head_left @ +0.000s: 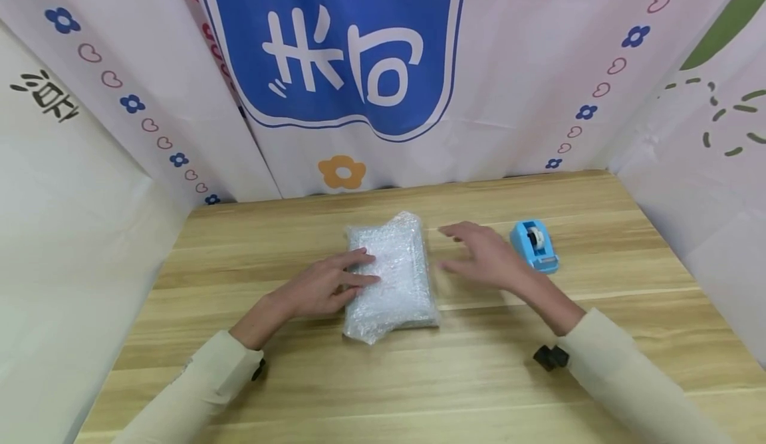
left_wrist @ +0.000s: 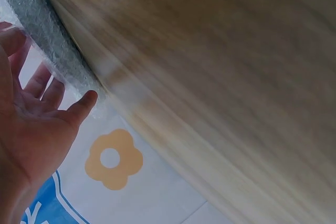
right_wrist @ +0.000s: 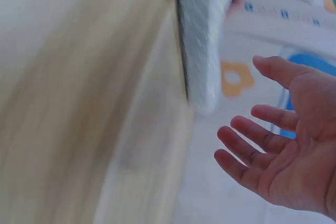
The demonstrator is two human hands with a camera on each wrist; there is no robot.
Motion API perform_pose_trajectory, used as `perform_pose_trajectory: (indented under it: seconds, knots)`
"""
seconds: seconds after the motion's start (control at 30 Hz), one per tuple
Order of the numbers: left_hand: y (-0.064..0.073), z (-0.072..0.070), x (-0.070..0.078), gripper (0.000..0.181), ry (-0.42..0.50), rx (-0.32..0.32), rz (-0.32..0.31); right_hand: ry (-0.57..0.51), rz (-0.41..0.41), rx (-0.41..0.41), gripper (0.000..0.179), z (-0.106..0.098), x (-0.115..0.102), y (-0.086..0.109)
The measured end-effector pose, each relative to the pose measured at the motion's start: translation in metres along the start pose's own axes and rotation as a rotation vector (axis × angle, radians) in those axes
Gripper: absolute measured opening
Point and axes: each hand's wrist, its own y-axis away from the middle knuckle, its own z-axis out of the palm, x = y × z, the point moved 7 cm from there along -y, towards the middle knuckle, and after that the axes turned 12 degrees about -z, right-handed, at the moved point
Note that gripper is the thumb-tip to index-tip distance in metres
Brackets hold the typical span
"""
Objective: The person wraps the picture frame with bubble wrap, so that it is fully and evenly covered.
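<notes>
A flat rectangular package in bubble wrap (head_left: 397,291) lies on the wooden table, its wrap bunched out at the top and bottom ends. My left hand (head_left: 326,284) rests on the package's left side with fingers spread over the top. In the left wrist view the left hand (left_wrist: 39,114) shows its fingers along the package's edge. To the right of the package, my right hand (head_left: 481,254) hovers apart from it, fingers extended and holding nothing. The right wrist view shows the right hand (right_wrist: 283,145) with palm and fingers spread, away from the wrapped package (right_wrist: 202,40).
A blue tape dispenser (head_left: 534,246) with a roll of tape stands on the table (head_left: 467,377) just beyond my right hand. White printed cloth (head_left: 509,98) hangs behind the table, and pale walls rise at both sides.
</notes>
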Motion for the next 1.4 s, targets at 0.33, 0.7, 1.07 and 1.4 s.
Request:
perform_pose_trajectory:
  seconds: [0.33, 0.7, 1.07, 1.4]
  knots:
    - [0.001, 0.001, 0.001, 0.035, -0.005, 0.023, 0.017, -0.005, 0.236, 0.154, 0.056, -0.060, 0.056, 0.064]
    - [0.000, 0.000, 0.001, 0.036, -0.006, 0.001, -0.001, 0.015, 0.420, 0.212, 0.058, -0.075, 0.098, 0.108]
    - [0.000, 0.002, 0.000, 0.036, -0.001, -0.012, -0.012, -0.188, 0.446, 0.147, 0.054, -0.069, 0.116, 0.115]
    - [-0.001, 0.003, -0.002, 0.036, 0.005, -0.021, -0.017, -0.305, 0.468, 0.118, 0.057, -0.064, 0.122, 0.117]
